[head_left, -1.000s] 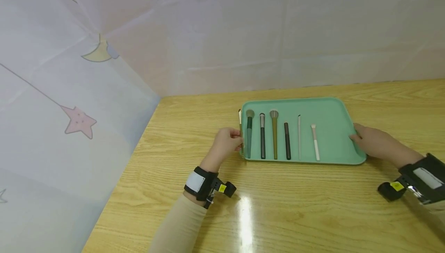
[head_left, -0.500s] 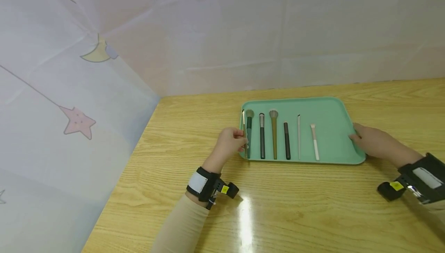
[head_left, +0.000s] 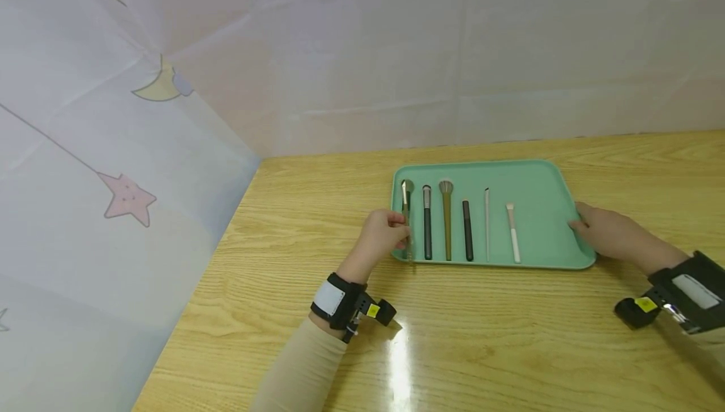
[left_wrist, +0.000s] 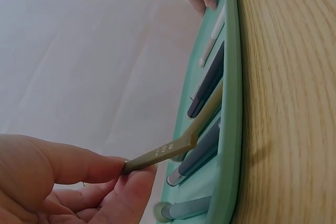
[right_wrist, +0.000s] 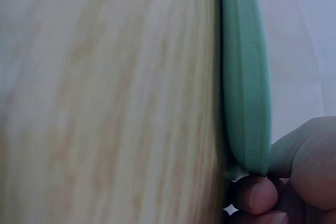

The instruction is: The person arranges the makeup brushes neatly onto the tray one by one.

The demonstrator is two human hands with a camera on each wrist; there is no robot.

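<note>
Left hand [head_left: 381, 236] pinching a thin olive brush [left_wrist: 173, 148] over the green tray [head_left: 544, 176], at its 9 o'clock edge. Right hand [head_left: 608, 233] gripping the tray's rim at 3 o'clock.

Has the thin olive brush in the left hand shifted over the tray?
Yes. The thin olive brush moved right, from the tray left rim to over the teal brush.

Open room on the tray [head_left: 538, 179] right of the white brush [head_left: 513, 233]; left half crowded with brushes [head_left: 447, 218] lying side by side.
</note>
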